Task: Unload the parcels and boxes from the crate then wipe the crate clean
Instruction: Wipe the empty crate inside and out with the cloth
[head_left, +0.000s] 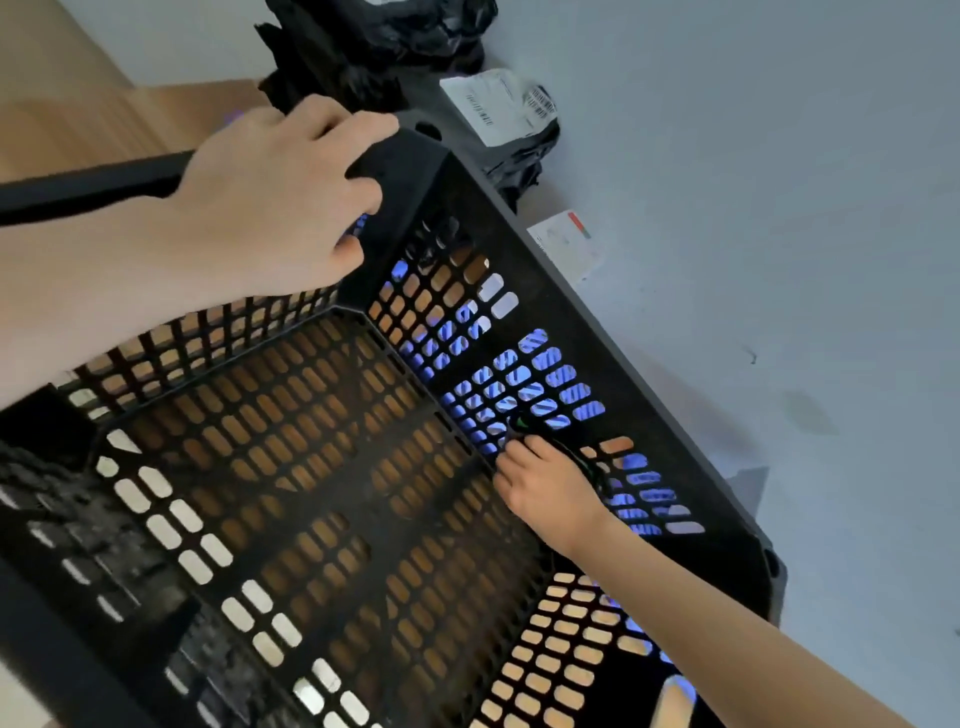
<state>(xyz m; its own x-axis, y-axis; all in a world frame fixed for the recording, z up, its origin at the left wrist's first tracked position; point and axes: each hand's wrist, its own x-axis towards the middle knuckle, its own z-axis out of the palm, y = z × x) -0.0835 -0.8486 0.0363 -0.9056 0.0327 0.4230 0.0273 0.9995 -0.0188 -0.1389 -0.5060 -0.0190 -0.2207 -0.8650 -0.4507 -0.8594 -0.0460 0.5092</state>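
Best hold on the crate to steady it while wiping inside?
Grip the crate at its corner rim from above, fingers curled over the edge, as the left hand does. That band is thick, unperforated and clear of the right hand holding the cloth; slotted walls likely give poorer purchase.

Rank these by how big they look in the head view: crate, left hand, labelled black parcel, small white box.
1. crate, by far.
2. left hand, but nearness to the camera inflates it; against the parcel, unsure.
3. labelled black parcel.
4. small white box.
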